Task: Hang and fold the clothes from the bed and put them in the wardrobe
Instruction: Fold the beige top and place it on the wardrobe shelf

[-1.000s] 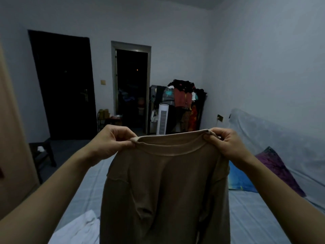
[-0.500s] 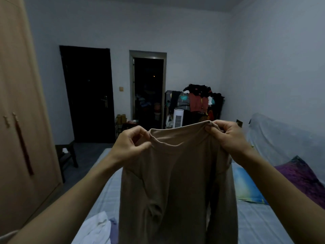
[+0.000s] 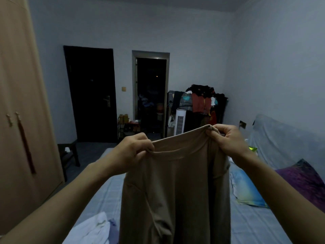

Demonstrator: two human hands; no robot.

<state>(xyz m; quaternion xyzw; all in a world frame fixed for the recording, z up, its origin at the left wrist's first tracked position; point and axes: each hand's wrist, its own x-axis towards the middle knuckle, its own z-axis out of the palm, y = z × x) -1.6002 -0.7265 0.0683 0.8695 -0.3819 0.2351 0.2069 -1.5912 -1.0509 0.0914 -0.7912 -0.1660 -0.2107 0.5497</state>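
Two bare forearms enter from the lower corners. Left hand (image 3: pixel 133 152) and right hand (image 3: pixel 228 140) carry no gloves, rings, watch or bands. No sleeve shows on either forearm up to the frame edge.

Dim bluish light, soft wide-angle bending

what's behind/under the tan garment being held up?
Both the left hand and right hand pinch the tan garment by its top edge. Beside it show the bed, a white cloth and a blue pillow. The bed strip directly behind is covered.
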